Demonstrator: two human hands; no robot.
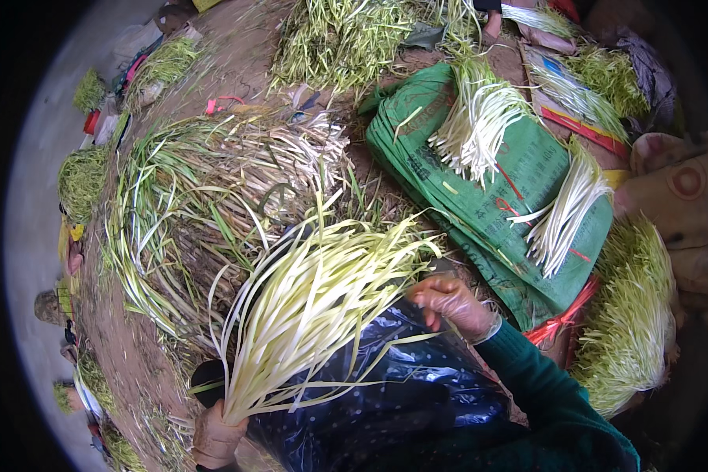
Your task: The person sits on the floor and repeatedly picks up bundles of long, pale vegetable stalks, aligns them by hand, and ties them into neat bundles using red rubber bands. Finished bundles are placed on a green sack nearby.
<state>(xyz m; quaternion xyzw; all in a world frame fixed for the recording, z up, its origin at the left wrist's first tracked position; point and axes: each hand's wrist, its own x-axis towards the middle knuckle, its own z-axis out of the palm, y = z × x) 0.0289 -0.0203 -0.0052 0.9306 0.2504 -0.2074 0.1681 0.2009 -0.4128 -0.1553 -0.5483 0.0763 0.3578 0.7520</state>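
Observation:
My left hand (218,433), in a dirty glove, grips the white base of a bunch of pale yellow-green chives (324,289). The leaves fan out up and to the right across a dark, shiny dotted apron (401,360) on my lap. My right hand (451,304), in a thin clear glove, is beside the leaf tips with its fingers partly curled; it holds nothing that I can see. Right of it lies a stack of green woven sacks (436,183) with two bunches of blanched chives (484,130) (569,206) on top.
A large heap of loose leaves and stalks (212,206) lies ahead on the left. Another heap (342,41) is at the top. Red ties (563,315) and a big chive pile (631,318) lie at the right. Another person's hand (492,25) shows at the top right.

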